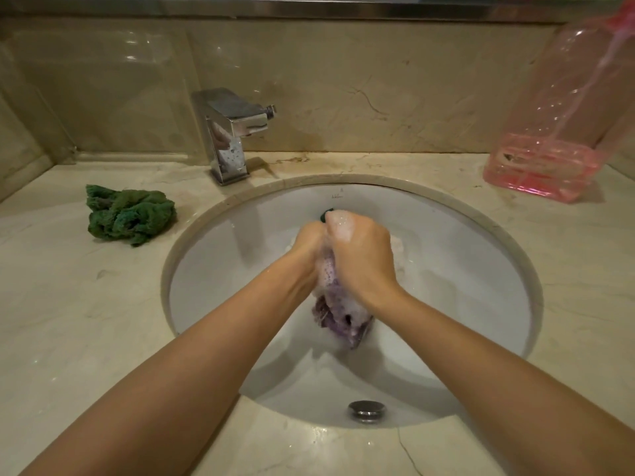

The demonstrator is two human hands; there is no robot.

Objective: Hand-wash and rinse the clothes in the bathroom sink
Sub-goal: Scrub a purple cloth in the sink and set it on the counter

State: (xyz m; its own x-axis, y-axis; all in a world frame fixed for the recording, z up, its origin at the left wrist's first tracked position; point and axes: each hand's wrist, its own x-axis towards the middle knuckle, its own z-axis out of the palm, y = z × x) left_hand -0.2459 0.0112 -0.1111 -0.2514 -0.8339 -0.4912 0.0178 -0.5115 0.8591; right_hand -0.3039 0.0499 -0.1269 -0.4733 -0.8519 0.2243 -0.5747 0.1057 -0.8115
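Both my hands are over the middle of the white oval sink (220, 269). They grip a soapy purple cloth (338, 317) pressed between them. My left hand (307, 245) holds it from the left, my right hand (357, 249) from the right, with foam on the knuckles. The cloth's lower end hangs below my wrists, covered in suds. A dark green bit (324, 214) shows just past my right fingers. A crumpled green cloth (129, 214) lies on the counter left of the sink.
A chrome faucet (230, 132) stands behind the sink at the left, with no water running. A pink transparent bottle (556, 132) with a little pink liquid stands at the back right. The overflow cap (367, 410) is on the sink's near wall. Marble counter (86, 321) surrounds the basin.
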